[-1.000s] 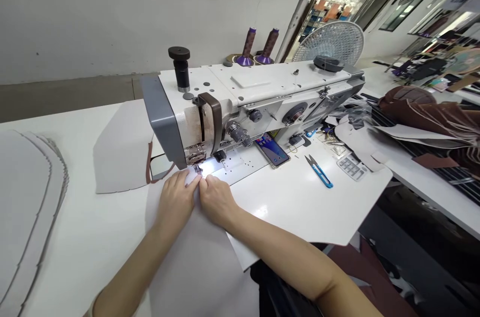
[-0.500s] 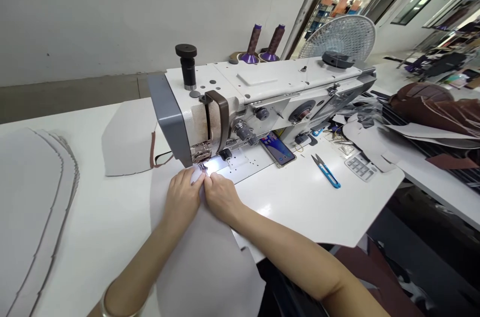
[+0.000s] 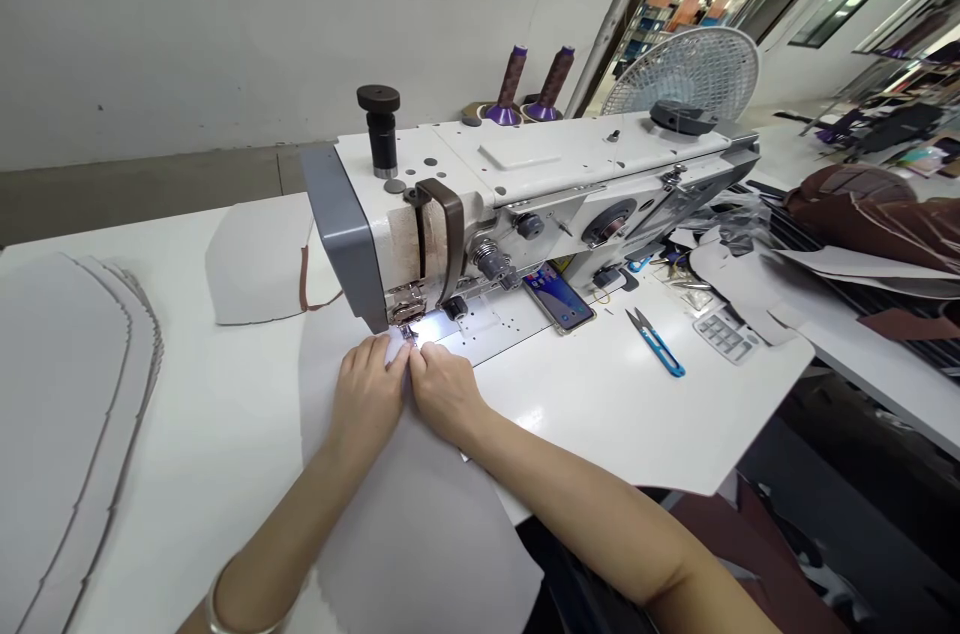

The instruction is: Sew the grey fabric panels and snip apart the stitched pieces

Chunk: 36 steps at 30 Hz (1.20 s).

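A pale grey fabric panel runs from the table's front edge up under the presser foot of a white sewing machine. On its left side my left hand has bent fingers pressed onto the panel close to the foot. My right hand is closed at the panel's edge, thumb and fingertips pinching it just in front of the foot. The two thumbs nearly meet, and the hands cover the material between them. Behind the machine head lies another grey piece with a narrow brown strip at its edge.
Stacked grey panels lie at the left. Right of the needle area are a phone, blue thread snips and paper scraps. Two brown thread cones and a fan stand behind. Brown material is piled far right.
The piece with the brown strip has slid a little farther back behind the machine head. Both hands keep nearly the same place and grip. The view has shifted slightly.
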Tool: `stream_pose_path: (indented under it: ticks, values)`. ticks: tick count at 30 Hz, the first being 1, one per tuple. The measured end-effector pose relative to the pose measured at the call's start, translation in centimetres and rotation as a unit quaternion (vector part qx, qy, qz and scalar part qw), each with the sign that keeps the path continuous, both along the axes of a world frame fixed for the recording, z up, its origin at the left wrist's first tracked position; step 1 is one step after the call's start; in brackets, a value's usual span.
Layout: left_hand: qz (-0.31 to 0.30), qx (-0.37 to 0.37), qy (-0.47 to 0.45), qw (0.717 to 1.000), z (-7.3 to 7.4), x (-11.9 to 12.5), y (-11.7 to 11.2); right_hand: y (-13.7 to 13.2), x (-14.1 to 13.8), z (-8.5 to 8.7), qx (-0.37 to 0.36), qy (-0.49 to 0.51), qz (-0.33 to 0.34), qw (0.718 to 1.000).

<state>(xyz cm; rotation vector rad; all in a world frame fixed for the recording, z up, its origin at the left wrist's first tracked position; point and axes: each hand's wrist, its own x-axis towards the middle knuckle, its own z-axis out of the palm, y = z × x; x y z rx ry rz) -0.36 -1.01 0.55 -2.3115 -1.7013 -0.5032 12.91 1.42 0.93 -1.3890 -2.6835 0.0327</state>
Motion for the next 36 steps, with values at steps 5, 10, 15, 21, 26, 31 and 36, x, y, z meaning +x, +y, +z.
stream_pose_path:
  ticks: [5,10,15,21,26,31,36]
  values:
    - [0.001,0.020,0.031,0.999,-0.4,0.1,-0.1,0.3,-0.1,0.0,-0.017,0.011,-0.008,1.000]
    - [-0.001,0.042,0.038,0.998,-1.0,-0.5,0.3,0.2,-0.1,0.1,-0.021,0.006,-0.013,1.000]
    - [0.001,0.026,0.037,0.999,-0.7,-0.1,-0.1,0.2,-0.2,-0.1,-0.007,0.007,-0.007,1.000]
    - [0.008,0.035,0.030,0.999,-1.0,0.1,0.1,0.1,-0.1,-0.3,0.008,0.016,0.000,1.000]
    - [0.010,0.027,0.037,0.999,-0.8,0.0,0.1,0.2,-0.1,-0.3,0.004,0.019,-0.004,1.000]
    - [0.008,0.039,0.026,0.999,-0.7,0.4,-0.4,0.2,-0.1,-0.3,-0.004,0.027,-0.009,1.000]
    - [0.003,0.045,0.036,0.998,-0.9,0.3,-0.3,0.1,0.1,-0.2,-0.004,0.024,-0.016,1.000]
